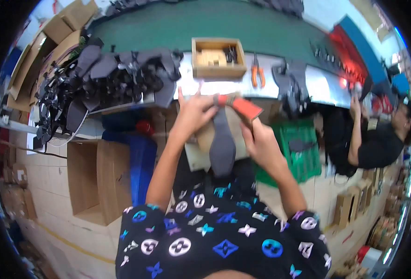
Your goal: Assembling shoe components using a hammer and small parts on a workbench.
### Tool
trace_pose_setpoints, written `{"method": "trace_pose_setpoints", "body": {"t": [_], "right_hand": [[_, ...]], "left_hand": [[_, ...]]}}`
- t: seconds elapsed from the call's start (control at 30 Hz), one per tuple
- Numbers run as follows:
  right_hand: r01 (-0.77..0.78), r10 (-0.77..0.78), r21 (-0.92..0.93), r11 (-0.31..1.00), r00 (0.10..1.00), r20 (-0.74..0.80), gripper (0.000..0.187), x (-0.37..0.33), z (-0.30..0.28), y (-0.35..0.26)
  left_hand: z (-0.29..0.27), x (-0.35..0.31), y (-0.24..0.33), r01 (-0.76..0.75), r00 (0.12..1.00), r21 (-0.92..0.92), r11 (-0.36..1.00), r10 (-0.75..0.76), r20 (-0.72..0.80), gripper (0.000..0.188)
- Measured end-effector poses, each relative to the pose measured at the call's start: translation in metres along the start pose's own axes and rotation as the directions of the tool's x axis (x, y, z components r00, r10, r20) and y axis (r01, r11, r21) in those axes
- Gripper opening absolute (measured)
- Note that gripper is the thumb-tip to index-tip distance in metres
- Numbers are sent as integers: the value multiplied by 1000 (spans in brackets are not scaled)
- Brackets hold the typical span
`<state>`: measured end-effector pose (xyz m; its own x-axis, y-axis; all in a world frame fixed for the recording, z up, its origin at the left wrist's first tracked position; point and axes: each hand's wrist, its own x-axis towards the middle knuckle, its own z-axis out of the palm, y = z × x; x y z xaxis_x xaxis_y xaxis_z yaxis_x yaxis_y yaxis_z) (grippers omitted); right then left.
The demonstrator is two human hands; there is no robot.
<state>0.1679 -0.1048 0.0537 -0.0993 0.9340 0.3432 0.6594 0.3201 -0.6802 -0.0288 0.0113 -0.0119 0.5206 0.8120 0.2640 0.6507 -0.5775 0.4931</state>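
Observation:
A dark grey shoe sole (223,149) lies lengthwise before me on a pale work block (197,156). My left hand (194,115) is at its far end, thumb and forefinger pinched together there while the other fingers stretch away. What the pinch holds is hidden. Closed round its handle, my right hand (265,145) grips a red-headed tool that looks like a hammer (247,109). The red head is tilted over the far end of the sole, right beside my left fingertips.
Beyond my hands stand a wooden box (219,73) of small parts and orange-handled pliers (258,76). Dark sandal parts (122,74) heap at the left. A green crate (303,162) and cardboard box (112,181) are low down. A co-worker (377,144) sits right.

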Motion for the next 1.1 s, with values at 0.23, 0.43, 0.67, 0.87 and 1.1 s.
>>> {"method": "trace_pose_setpoints", "body": {"t": [0.23, 0.43, 0.67, 0.87, 1.1], "right_hand": [[-58, 55, -55, 997, 996, -64, 22, 6, -1, 27], [142, -189, 225, 964, 960, 207, 39, 10, -7, 7], [-388, 21, 813, 434, 907, 422, 56, -31, -9, -28], [-261, -71, 898, 353, 950, 304, 59, -30, -6, -39], [-249, -5, 642, 725, 931, 366, 61, -16, -33, -17]], "left_hand": [[-58, -51, 66, 7, 977, -715, 699, 146, 153, 24], [-80, -88, 114, 387, 900, -857, 340, 62, 431, 28], [-80, -92, 133, 581, 809, -813, -38, 134, 572, 32], [-85, -93, 137, 683, 721, -729, -26, 181, 669, 32], [-83, -58, 108, 379, 914, -815, 438, -38, 405, 33]]}}
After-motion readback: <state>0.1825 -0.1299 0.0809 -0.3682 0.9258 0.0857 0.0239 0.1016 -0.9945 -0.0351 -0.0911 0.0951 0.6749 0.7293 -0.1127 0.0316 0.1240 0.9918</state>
